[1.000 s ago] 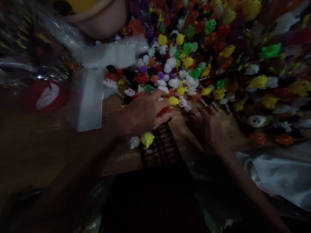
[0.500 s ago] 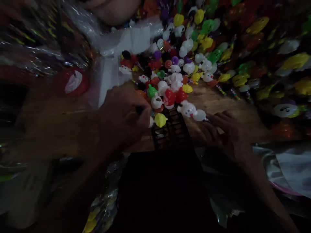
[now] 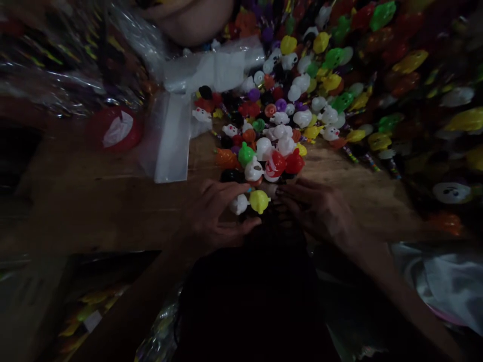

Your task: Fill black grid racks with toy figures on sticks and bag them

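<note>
My left hand (image 3: 217, 213) has its thumb and fingers apart around a small white toy head (image 3: 239, 204) and a yellow toy head (image 3: 259, 201). A gap shows between the thumb and both heads. Facing it, my right hand (image 3: 317, 203) has its fingers pressed together beside a dim, pale rounded piece (image 3: 270, 190). Shadow hides what those fingers grip. Below the fingertips, a black grid-like rack (image 3: 287, 215) is barely visible. Just beyond lie a white toy head with a dark mark (image 3: 253, 170), a red and white one (image 3: 275, 165) and a green one (image 3: 246, 154).
Colourful plastic toys on beaded sticks (image 3: 332, 85) pile up across the back and right. Clear plastic bags (image 3: 171, 146) lie left of centre, near a red round container (image 3: 116, 129) on the wooden table (image 3: 94, 201). Part of another person (image 3: 192, 20) shows at the top.
My right hand has moved left toward my left hand; the white figure it held is no longer clearly visible. My left hand has lowered and spread around the white and yellow heads. The view has shifted slightly.
</note>
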The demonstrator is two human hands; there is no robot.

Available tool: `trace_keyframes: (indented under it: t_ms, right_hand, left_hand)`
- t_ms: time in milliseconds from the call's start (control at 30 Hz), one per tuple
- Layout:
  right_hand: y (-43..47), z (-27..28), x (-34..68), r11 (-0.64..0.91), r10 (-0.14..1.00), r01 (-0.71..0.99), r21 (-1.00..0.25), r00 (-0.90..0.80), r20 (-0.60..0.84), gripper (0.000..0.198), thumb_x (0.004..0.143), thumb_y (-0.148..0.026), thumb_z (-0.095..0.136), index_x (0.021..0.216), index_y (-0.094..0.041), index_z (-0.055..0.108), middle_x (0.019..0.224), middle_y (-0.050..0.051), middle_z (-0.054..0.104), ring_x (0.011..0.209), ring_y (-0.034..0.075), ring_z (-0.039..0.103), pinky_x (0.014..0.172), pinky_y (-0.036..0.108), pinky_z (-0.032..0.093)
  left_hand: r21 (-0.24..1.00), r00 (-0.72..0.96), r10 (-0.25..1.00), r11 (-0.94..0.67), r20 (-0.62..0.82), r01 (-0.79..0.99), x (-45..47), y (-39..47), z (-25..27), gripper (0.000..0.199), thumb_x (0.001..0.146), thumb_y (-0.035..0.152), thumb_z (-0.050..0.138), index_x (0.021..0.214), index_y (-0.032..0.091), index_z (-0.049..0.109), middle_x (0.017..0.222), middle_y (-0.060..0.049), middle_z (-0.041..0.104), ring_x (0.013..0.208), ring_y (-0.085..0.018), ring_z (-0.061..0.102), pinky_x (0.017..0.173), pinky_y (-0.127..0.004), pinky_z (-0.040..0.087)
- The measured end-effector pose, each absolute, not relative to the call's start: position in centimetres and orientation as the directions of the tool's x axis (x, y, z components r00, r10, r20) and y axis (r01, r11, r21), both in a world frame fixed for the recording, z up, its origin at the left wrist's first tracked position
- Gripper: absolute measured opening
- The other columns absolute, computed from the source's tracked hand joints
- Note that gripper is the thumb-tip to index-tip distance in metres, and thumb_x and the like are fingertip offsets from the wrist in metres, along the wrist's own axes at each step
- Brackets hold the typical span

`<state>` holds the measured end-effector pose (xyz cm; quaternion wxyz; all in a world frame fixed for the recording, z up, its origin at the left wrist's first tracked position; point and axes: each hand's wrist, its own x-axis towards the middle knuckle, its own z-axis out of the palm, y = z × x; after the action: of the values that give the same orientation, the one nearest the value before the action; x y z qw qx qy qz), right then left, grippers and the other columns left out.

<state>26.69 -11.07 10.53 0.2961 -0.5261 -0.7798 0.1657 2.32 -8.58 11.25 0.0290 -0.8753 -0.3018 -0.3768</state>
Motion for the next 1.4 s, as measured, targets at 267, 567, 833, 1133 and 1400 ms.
trace_keyframes:
  t_ms: [267, 567, 833, 1133, 1400]
  right_hand:
    - [-11.2, 8.7, 22.8, 0.29, 0.949, 0.466, -0.836, -0.027, 0.314, 0.019, 0.097, -0.026, 0.055, 0.107, -0.023, 0.072, 0.099, 0.003, 0.077, 0.083, 0.015, 0.072, 0.075, 0.026, 0.059]
    - [-11.5, 6.0, 22.4, 0.281, 0.939, 0.671, -0.686, -0.044, 0.342, 0.026, 0.102, -0.027, 0.047, 0.103, -0.021, 0.072, 0.098, 0.007, 0.074, 0.078, 0.014, 0.069, 0.065, 0.022, 0.055]
    - [-11.3, 7.5, 22.0, 0.376, 0.897, 0.59, -0.714, -0.04, 0.44, 0.023, 0.098, -0.022, 0.051, 0.108, -0.02, 0.072, 0.101, 0.007, 0.077, 0.085, 0.017, 0.074, 0.074, 0.026, 0.06]
    - [-10.7, 6.7, 21.1, 0.443, 0.859, 0.497, -0.746, 0.005, 0.512, 0.028, 0.098, -0.021, 0.05, 0.112, -0.024, 0.075, 0.103, 0.006, 0.079, 0.089, 0.018, 0.076, 0.08, 0.028, 0.063]
    - [-11.3, 8.2, 30.1, 0.073, 0.829, 0.835, -0.545, 0.254, 0.499, 0.027, 0.097, -0.029, 0.051, 0.105, -0.02, 0.074, 0.082, 0.005, 0.074, 0.067, 0.016, 0.067, 0.062, 0.027, 0.052]
  left_hand:
    - [0.233, 0.519, 0.528, -0.816, 0.672, 0.528, 2.9, -7.4, 11.0, 0.069, 0.077, 0.046, 0.082, 0.135, 0.022, 0.053, 0.149, -0.017, 0.052, 0.148, -0.042, 0.036, 0.117, -0.063, 0.038]
    - [0.252, 0.507, 0.532, -0.816, 0.679, 0.519, 5.6, -6.6, 10.7, 0.04, 0.085, 0.02, 0.069, 0.123, 0.03, 0.06, 0.139, -0.007, 0.065, 0.138, -0.037, 0.052, 0.115, -0.066, 0.037]
    - [0.309, 0.587, 0.58, -0.808, 0.565, 0.501, 5.5, -7.0, 11.8, 0.049, 0.085, 0.017, 0.067, 0.133, 0.018, 0.056, 0.147, -0.014, 0.056, 0.15, -0.036, 0.036, 0.12, -0.055, 0.04]
    - [0.281, 0.559, 0.578, -0.801, 0.594, 0.529, 5.2, -6.9, 11.8, 0.033, 0.089, 0.013, 0.065, 0.121, 0.018, 0.061, 0.142, -0.014, 0.061, 0.147, -0.032, 0.043, 0.116, -0.051, 0.049]
    - [0.226, 0.509, 0.5, -0.832, 0.7, 0.507, 5.3, -6.5, 10.0, 0.052, 0.085, 0.014, 0.07, 0.135, 0.023, 0.057, 0.139, -0.01, 0.064, 0.144, -0.035, 0.046, 0.113, -0.054, 0.051]
